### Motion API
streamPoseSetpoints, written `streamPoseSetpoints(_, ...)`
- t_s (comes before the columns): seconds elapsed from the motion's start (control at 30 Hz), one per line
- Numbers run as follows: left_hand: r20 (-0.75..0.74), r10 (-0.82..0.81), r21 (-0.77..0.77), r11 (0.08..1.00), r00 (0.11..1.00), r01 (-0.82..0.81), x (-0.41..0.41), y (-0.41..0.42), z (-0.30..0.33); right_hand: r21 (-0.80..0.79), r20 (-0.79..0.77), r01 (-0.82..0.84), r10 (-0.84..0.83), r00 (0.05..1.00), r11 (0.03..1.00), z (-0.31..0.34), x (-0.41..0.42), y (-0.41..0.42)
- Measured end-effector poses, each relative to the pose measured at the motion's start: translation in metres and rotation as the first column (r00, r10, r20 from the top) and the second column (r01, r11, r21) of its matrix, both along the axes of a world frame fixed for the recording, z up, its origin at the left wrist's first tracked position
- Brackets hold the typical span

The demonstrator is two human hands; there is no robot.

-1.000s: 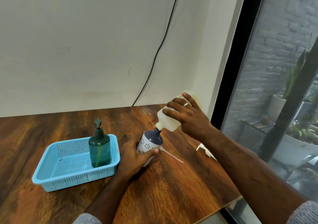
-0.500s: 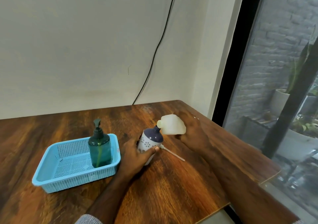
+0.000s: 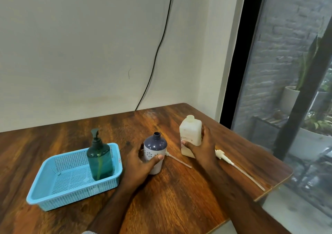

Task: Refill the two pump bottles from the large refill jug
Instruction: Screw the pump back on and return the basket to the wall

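— Two bottles are sitting in this job, and the open one, the navy-topped white plastic bottle with the flower print (image 3: 155,152), is standing upright on the dark wooden table (image 3: 179,197), its neck bare. The left hand (image 3: 142,163) is wrapping round its lower body, thumb across the front.

— And the jug?

— The squat, cream-coloured plastic refill jug (image 3: 190,136) is standing upright just to the right of that bottle, cap off, mouth pointing straight up. The right hand (image 3: 203,149) is gripping it from the right side, fingers behind, thumb on the front.

— So what is the next move hanging on?

— I'd say the pump. The white pump head with its long clear dip tube (image 3: 235,167) is lying flat on the table to the right, tube running away toward the near right edge. Another thin tube (image 3: 177,161) is poking out from behind the open bottle, between the two hands. The right hand is sitting nearer to both.

— And the second bottle?

— The dark green translucent pump bottle (image 3: 99,155) is standing in the light blue perforated plastic basket (image 3: 71,190), well left, pump on.
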State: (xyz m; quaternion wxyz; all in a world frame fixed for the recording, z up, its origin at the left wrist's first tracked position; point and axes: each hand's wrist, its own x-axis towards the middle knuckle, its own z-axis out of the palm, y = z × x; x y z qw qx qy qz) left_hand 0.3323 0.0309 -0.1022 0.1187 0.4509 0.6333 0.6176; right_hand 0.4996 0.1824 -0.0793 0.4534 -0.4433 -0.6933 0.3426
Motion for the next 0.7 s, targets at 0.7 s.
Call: streamPoseSetpoints(0.7, 0.073, -0.034, -0.007, 0.999, 0.997, 0.034, -0.002, 0.001, -0.006, 0.332, 0.133, 0.038, -0.087, 0.987, 0.943, -0.028, 0.011, -0.038)
